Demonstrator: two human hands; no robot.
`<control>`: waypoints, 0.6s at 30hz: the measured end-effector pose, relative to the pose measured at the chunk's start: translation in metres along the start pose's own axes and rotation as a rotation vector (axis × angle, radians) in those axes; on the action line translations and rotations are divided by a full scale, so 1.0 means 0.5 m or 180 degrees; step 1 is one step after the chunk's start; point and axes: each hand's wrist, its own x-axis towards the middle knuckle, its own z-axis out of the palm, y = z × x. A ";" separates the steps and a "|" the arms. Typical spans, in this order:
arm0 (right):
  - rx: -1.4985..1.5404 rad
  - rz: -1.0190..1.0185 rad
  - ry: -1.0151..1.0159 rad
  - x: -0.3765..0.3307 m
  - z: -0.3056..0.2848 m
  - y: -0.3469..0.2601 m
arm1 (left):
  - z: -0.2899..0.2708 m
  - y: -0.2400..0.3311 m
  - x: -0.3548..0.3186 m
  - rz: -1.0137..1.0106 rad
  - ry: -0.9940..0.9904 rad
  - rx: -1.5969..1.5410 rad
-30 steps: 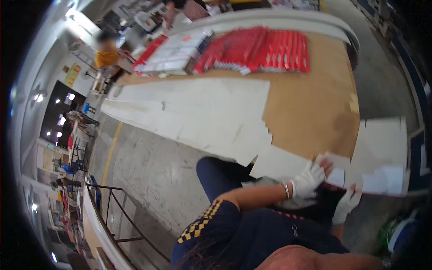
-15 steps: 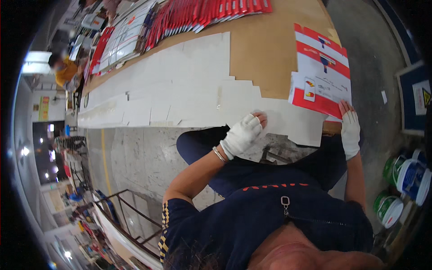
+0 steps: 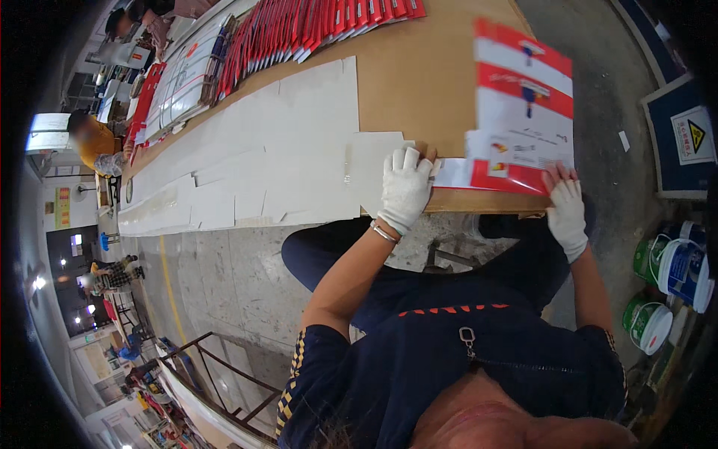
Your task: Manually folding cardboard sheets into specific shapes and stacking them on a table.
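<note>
A flat carton [image 3: 523, 120] printed in red and white, blurred by motion, extends over the table's right end. At its near right corner is my right hand [image 3: 566, 213], in a white glove with bare fingertips, fingers closed on the edge. My left hand [image 3: 406, 188], gloved the same way, has its fingers bent at the end of a white strip [image 3: 452, 173] that runs to the carton's left side. Whether strip and carton are one piece, I cannot tell. Left of that hand lie overlapping plain white cardboard sheets [image 3: 299, 150].
Red folded cartons [image 3: 321, 30] stand in a leaning row at the back of the brown tabletop [image 3: 419, 82]. Beside them lies a white carton stack [image 3: 183, 90]. Buckets [image 3: 647, 325] stand on the right. A person in yellow [image 3: 93, 142] is at the far left.
My left hand has moved forward to the white strip. The white cardboard near the table's front edge is gone from there, baring brown surface. The printed carton has shifted slightly with my right hand.
</note>
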 end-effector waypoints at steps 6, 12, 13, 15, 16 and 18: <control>0.0233 -0.0743 -0.0765 0.083 0.013 -0.118 | -0.068 0.017 -0.022 0.0460 -0.0925 -0.0119; 0.0122 -0.0642 -0.0663 0.031 0.000 -0.099 | -0.148 -0.059 -0.111 0.0828 -0.0950 0.0939; 0.0113 -0.0615 -0.0646 0.030 -0.001 -0.098 | -0.150 -0.072 -0.117 0.0647 -0.0675 0.0742; 0.0182 -0.0482 -0.0632 0.029 0.002 -0.093 | -0.158 -0.064 -0.096 0.0464 -0.0559 0.0511; 0.0174 -0.0465 -0.0628 0.024 0.003 -0.087 | -0.142 -0.051 -0.087 -0.0266 0.0008 -0.0411; 0.0193 -0.0380 -0.0563 0.026 0.006 -0.095 | -0.106 -0.033 -0.073 -0.1160 0.0977 -0.1555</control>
